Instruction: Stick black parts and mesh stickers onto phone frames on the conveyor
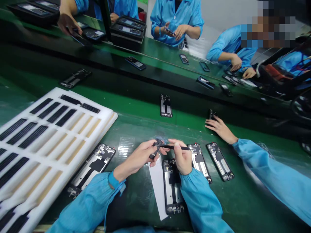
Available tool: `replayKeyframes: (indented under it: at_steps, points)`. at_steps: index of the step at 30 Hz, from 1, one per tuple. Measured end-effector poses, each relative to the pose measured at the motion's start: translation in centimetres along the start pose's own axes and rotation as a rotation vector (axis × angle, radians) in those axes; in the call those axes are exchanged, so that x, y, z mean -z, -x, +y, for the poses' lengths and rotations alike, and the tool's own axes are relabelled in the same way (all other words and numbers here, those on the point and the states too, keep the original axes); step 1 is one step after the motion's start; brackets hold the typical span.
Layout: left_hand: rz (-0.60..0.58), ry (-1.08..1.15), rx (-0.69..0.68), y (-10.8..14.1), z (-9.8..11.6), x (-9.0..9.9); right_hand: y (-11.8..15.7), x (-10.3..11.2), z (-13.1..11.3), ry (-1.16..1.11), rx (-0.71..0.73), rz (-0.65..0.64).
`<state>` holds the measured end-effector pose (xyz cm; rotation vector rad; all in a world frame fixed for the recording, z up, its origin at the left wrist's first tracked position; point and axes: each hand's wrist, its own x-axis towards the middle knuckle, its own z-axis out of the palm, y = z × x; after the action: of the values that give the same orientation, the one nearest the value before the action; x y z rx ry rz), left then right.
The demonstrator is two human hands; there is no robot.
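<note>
Slim black stylus [177, 147] pinched in my right fingers [181, 153]; left fingers [147, 152] clenching small dark part [155, 145], lower centre.

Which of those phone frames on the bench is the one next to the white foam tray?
The leftmost phone frame, lying slantwise along the edge of the foam tray. The other frames near it all lie further right, away from the tray.

Got a white foam tray [107, 114] of black strips [32, 136] at nine o'clock, plus a co-worker in a blue smock [176, 22] and stacked black trays [127, 32] around twelve.
</note>
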<state>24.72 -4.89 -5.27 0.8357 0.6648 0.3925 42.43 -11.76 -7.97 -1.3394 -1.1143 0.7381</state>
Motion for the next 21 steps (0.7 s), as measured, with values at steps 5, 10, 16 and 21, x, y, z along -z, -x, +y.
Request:
replayKeyframes:
  at_steps: [5, 10, 16, 21]
  points:
    - [-0.038, 0.014, 0.006, 0.1, 0.3, 0.2, 0.3, 0.5, 0.8, -0.025, -0.055, -0.007]
    - [-0.072, 0.028, 0.006, 0.3, 0.6, 0.2, 0.1, 1.0, 1.2, -0.149, -0.099, 0.043]
    - [-0.093, 0.032, 0.020, 0.6, 0.8, 0.0, 0.2, 1.0, 0.0, -0.243, -0.119, 0.029]
    - [-0.135, 0.016, 0.004, 0.8, 1.0, -0.1, 0.5, 0.8, -0.3, -0.261, -0.147, 0.021]
